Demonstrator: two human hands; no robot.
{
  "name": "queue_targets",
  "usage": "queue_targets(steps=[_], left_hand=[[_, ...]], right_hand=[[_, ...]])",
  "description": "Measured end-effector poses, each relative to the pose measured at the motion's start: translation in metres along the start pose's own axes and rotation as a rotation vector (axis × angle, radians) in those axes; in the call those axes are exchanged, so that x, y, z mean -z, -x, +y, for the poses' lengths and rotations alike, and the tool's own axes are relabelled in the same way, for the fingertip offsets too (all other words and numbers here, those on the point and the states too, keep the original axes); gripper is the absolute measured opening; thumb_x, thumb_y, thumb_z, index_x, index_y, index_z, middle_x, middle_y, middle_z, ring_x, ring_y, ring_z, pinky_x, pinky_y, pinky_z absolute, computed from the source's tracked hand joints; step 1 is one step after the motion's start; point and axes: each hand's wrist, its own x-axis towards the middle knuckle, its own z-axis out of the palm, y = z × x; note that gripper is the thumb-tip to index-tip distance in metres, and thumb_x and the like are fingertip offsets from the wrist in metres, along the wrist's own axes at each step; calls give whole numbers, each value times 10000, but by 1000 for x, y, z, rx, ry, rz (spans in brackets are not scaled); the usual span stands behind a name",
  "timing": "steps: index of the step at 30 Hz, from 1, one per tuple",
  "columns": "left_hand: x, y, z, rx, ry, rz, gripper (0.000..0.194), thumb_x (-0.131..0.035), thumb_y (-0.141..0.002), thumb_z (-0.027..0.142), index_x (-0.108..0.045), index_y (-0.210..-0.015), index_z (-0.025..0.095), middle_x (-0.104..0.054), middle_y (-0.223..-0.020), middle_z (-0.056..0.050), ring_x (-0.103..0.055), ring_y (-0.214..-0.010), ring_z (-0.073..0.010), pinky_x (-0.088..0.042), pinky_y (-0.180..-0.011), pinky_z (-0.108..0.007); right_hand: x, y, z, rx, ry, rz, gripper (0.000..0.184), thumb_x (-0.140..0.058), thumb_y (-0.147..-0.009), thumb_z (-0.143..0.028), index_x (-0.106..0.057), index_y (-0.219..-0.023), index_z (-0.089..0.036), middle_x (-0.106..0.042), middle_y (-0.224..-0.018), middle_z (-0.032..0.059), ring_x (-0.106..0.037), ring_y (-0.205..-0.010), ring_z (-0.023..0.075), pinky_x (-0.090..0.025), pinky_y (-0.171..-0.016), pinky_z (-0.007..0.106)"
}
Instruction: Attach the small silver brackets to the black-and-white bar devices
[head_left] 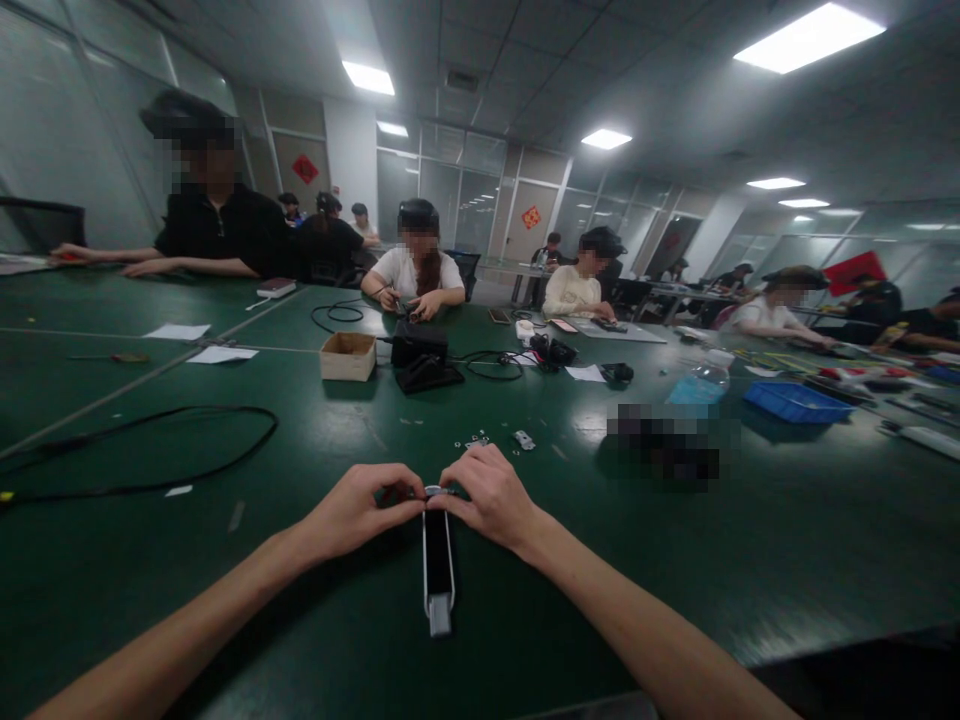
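Observation:
My left hand (352,510) and my right hand (487,497) meet above the far end of a long black device with a silver metal frame (439,560), which lies lengthwise on the green workbench (750,560). Fingers of both hands pinch a small round metal part (437,490) at that end. The fingers hide most of the part, and its exact shape cannot be made out. Just beyond my hands, several tiny metal pieces (472,441) and a small metal bracket (523,440) lie scattered.
An open cardboard box (347,356), a black power unit (418,345) and a looped black cable (142,450) sit on the bench. A blue plastic tray (796,402) and a water bottle (701,385) stand to the right. Several seated people work around the bench.

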Motion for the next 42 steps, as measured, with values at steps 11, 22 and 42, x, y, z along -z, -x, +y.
queue_targets(steps=[11, 22, 42], left_hand=[[14, -3, -19, 120, -179, -156, 199, -530, -866, 325, -672, -937, 205, -678, -860, -5, -625, -754, -153, -464, -690, -236], [5, -2, -17, 159, -97, -80, 210, -550, -839, 358, -657, -912, 193, -685, -832, 3, -624, -737, -152, -471, -687, -247], [-7, -4, -13, 170, -82, -24, 262, -533, -837, 386, -646, -986, 202, -701, -944, -16, -630, -765, -172, -484, -684, -270]], right_hand=[[26, 7, 19, -85, -91, -330, 91, -547, -855, -210, -613, -854, -148, -628, -808, 41, -525, -771, 148, -383, -719, 289], [16, 5, 15, -133, -101, -375, 115, -554, -864, -252, -605, -866, -149, -612, -807, 38, -527, -768, 147, -404, -723, 292], [17, 6, 24, -147, -21, -307, 197, -533, -890, -332, -610, -928, -155, -634, -889, 60, -553, -819, 161, -418, -753, 298]])
